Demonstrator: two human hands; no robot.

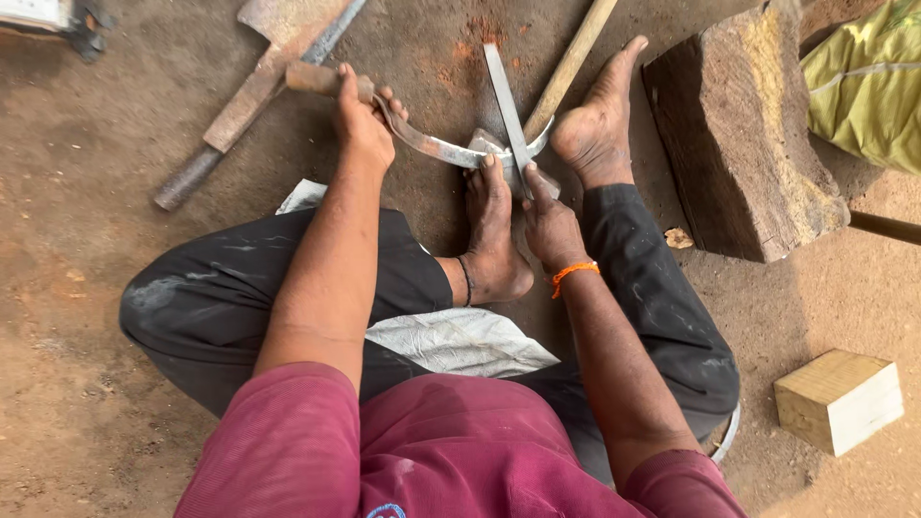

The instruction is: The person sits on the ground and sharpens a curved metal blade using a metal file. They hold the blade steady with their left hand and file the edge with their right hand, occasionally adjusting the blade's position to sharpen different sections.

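The person sits on the dirt floor with both bare feet drawn in, and a curved sickle blade lies across between them, its middle braced on a small block just beyond the toes of the left foot, with the right foot pressed in beside its far tip. The left hand is closed around the sickle's wooden handle at the left, while the right hand grips the near end of a flat file that stands crossed over the blade. The main risk looks like a slip: if the file skates off the curved edge, the right fingers or the toes just beside it could meet the blade (the feet are the only clamp here). A twist of the left wrist could also roll the blade off its block. A long wooden shaft runs close behind the file and might snag a stroke. The heavy timber block on the right, the pale wooden block nearer, and the metal bars at far left lie well apart.
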